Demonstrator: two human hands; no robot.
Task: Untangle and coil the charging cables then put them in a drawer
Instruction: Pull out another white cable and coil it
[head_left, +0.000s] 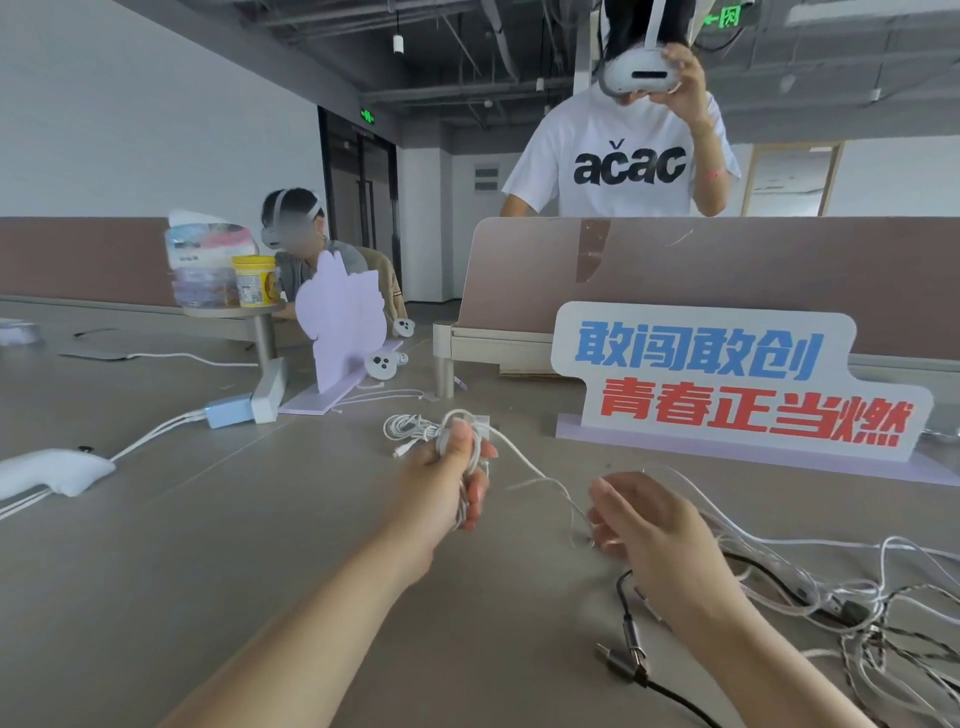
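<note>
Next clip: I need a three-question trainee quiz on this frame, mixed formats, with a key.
1. True or false: the tangled cables lie in a drawer.
2. Which hand grips the coiled white cable? A) left B) right
3. Fill in: the cable with metal plugs near the right wrist is coloured ____.
Key: 1 false, they lie on the table. 2 A, the left hand; the right hand holds the loose strand. 3 black.

Left hand (447, 483) grips a coiled white cable (458, 423) just left of the sign (727, 379). Right hand (644, 519) holds its loose strand, in front of the sign. Tangled cables (883, 613) on the table (260, 545), right of that.
</note>
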